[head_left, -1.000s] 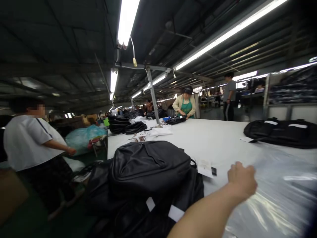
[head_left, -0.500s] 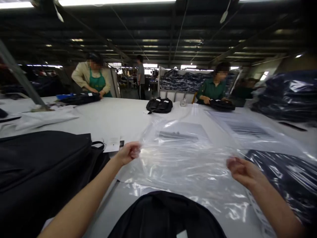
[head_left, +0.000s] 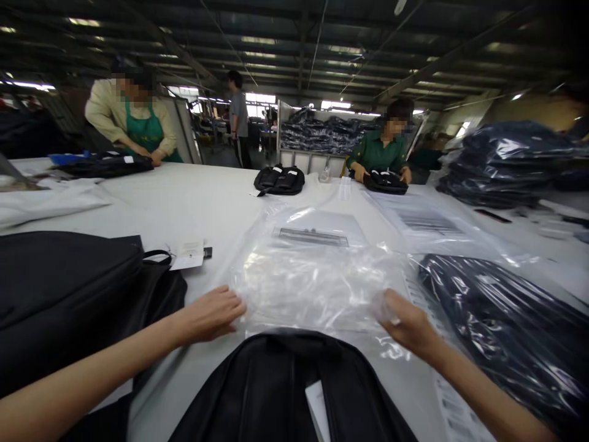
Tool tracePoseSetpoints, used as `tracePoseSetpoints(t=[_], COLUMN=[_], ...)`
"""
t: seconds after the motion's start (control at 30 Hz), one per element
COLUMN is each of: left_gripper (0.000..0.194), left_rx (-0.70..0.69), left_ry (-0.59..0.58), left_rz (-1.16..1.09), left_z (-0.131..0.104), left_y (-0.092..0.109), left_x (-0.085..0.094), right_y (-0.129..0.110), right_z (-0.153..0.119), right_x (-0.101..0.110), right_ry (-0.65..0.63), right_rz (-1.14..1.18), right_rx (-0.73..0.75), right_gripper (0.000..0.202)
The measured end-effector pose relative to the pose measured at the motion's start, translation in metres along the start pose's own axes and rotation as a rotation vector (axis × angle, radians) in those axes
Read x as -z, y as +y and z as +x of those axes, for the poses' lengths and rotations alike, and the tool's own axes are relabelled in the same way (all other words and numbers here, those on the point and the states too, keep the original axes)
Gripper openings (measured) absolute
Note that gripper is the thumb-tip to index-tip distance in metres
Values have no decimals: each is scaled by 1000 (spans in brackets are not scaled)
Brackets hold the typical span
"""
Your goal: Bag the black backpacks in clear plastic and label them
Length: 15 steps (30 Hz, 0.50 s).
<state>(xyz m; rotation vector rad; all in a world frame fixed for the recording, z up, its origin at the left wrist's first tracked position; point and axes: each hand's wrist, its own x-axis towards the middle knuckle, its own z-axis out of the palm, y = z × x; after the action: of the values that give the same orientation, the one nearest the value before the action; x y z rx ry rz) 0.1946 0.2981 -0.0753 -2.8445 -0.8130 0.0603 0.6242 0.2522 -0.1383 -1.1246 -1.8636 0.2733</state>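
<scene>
You are holding a clear plastic bag [head_left: 313,285] by its left and right sides — it is spreading between your grips, wrinkling and catching bright glare over the white surface [head_left: 197,196]. Just before you, a black backpack [head_left: 271,390] is pointing its rounded end toward the plastic, its lower part running out of view — and a white tag [head_left: 316,405] is showing right of its middle.

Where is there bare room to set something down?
Widest: the white table between the paper tag and far backpack, right of the white sheet. The gap between the near backpack and the black bags is narrow, perhaps under plastic. Crowded: middle and right, with clear plastic between left hand and right hand, wrapped bag, wrapped stack.
</scene>
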Motion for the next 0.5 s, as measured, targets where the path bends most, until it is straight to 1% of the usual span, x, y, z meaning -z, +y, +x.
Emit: tracePoseSetpoints(t=[0.03,0.07,0.1,0.17,0.27,0.3,0.37,0.43,0.5], left_gripper=[9,14,17,18,15,17,22,24,25], left_rx=[-26,-9,26,99,195,224,277,299,306], left_ry=[-79,-134,-173,-236,-300,-297,-242,-163,-137], left_rz=[30,41,37,7,-108,-176,-356,-585,-857], left_z=[-8,-15,-21,-26,-23,-21,-19,-20,-24], left_y=[6,12,18,26,34,36,41,47,55], left_x=[-9,-17,-24,-32,-33,-31,-25,-16,-8], right_y=[4,8,10,7,-5,-8,-11,-8,-1], right_z=[-20,-39,-56,-78,-89,-89,-90,-92,-94], right_x=[-10,-20,-29,-42,-49,-49,-49,-49,-49], right_ry=[-139,-197,-229,-227,-245,-263,-293,-300,-317], right_rz=[-78,-145,-195,-255,-271,-270,-261,-241,-177], right_rx=[101,163,201,204,126,91,10,-96,-215], right_gripper=[13,19,23,25,21,21,24,27,25])
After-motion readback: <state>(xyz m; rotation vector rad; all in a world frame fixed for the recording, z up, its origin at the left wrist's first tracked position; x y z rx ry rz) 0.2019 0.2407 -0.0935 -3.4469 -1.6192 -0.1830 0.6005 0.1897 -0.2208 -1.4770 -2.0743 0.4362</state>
